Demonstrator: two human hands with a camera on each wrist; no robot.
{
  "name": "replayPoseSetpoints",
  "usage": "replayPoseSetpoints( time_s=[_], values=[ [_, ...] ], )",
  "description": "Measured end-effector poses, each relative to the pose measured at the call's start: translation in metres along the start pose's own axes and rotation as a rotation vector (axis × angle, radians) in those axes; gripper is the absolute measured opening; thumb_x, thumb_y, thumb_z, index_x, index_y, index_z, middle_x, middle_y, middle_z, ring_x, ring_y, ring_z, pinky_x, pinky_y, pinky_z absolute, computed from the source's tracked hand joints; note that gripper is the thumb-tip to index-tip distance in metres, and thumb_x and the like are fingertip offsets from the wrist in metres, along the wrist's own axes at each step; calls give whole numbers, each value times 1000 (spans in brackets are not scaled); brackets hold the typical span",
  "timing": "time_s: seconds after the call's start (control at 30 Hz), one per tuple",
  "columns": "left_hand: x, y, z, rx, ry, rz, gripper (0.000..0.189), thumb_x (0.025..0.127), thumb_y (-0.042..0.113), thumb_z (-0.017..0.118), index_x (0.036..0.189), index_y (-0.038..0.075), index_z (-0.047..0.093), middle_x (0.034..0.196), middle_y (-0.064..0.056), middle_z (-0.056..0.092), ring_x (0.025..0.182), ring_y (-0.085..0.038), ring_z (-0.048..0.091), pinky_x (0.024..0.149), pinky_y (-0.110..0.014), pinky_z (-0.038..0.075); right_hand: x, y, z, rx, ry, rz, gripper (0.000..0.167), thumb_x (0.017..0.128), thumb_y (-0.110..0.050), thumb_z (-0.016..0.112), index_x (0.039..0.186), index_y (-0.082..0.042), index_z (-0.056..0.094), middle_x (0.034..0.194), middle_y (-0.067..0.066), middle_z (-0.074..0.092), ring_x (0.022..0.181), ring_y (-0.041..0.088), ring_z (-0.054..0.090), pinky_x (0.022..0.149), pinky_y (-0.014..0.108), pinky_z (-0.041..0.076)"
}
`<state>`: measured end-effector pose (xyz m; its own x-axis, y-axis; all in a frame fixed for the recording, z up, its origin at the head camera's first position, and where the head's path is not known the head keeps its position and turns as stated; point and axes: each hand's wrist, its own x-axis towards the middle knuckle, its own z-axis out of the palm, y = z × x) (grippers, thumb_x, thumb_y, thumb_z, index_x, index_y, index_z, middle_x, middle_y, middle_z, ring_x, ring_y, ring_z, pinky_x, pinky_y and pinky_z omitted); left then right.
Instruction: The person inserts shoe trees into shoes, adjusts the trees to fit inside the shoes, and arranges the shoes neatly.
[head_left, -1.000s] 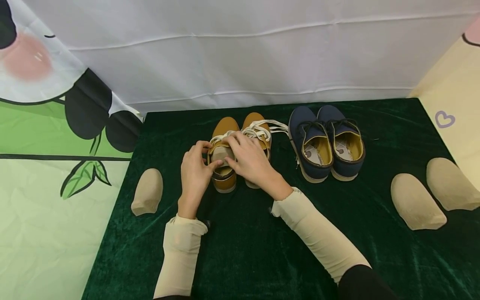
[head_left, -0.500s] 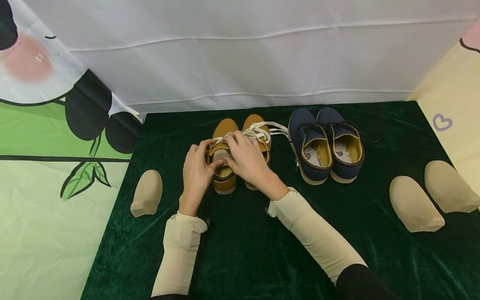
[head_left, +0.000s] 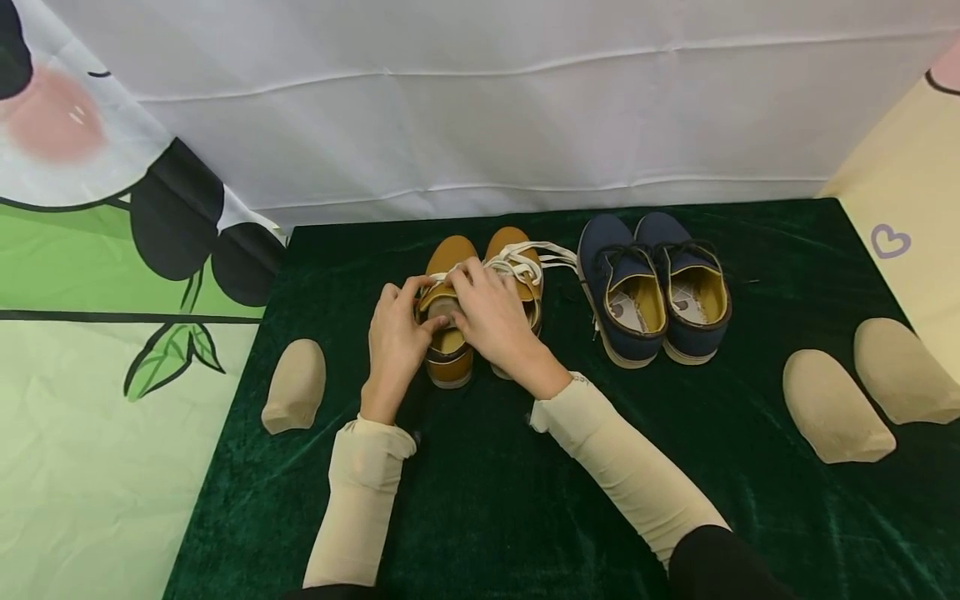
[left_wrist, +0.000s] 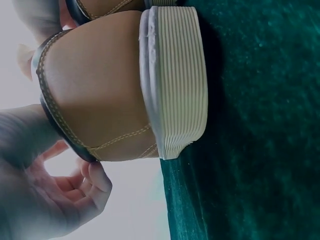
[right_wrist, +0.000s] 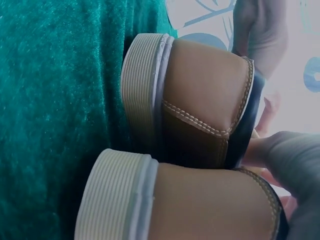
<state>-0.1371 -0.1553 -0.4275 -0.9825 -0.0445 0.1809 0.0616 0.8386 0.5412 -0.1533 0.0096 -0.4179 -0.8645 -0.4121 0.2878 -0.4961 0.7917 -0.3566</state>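
Note:
In the head view a tan lace-up shoe (head_left: 452, 252) stands on the dark green cloth, toe pointing away. Inside its opening sits a beige pad (head_left: 444, 307), partly covered by my thumbs. My left hand (head_left: 395, 337) grips the shoe's left side, thumb in the opening and fingers outside. From the right, my right hand (head_left: 491, 317) holds the laced front, fingers bent over the laces and thumb inside against the pad. The left wrist view shows the shoe's heel (left_wrist: 95, 80) with its ribbed sole on the cloth. The matching tan shoe (head_left: 504, 240) stands right beside it.
White laces (head_left: 555, 252) trail right toward a pair of navy shoes (head_left: 622, 287) with black laces. One beige toe-shaped insert (head_left: 295, 385) lies at left; two similar inserts (head_left: 836, 406) lie at far right. A white curtain (head_left: 480, 125) hangs behind the green cloth (head_left: 480, 500).
My left hand has edged slightly rightward at the shoe, thumbs a little farther forward. The beige pad sits slightly deeper toward the toe, with more heel lining showing. Everything else stays in place.

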Motion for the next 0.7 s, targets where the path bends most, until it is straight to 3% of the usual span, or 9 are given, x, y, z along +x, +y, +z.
replayPoseSetpoints(
  time_s=[0.43,0.7],
  values=[
    [8,-2,4,8,-12,6,54,85,17,88,132,20,61,101,-14,53,81,-29,56,67,-42,50,1,-4,8,-82,37,29,36,99,-22,73,131,-12,58,139,11,55,113,29,62,92,46,49],
    [11,-4,6,11,-13,6,54,84,14,89,130,19,60,103,-14,53,84,-31,59,69,-45,52,-7,-1,4,-56,9,-12,41,100,-22,71,138,-14,60,144,10,53,126,28,60,98,46,48]
  ],
)
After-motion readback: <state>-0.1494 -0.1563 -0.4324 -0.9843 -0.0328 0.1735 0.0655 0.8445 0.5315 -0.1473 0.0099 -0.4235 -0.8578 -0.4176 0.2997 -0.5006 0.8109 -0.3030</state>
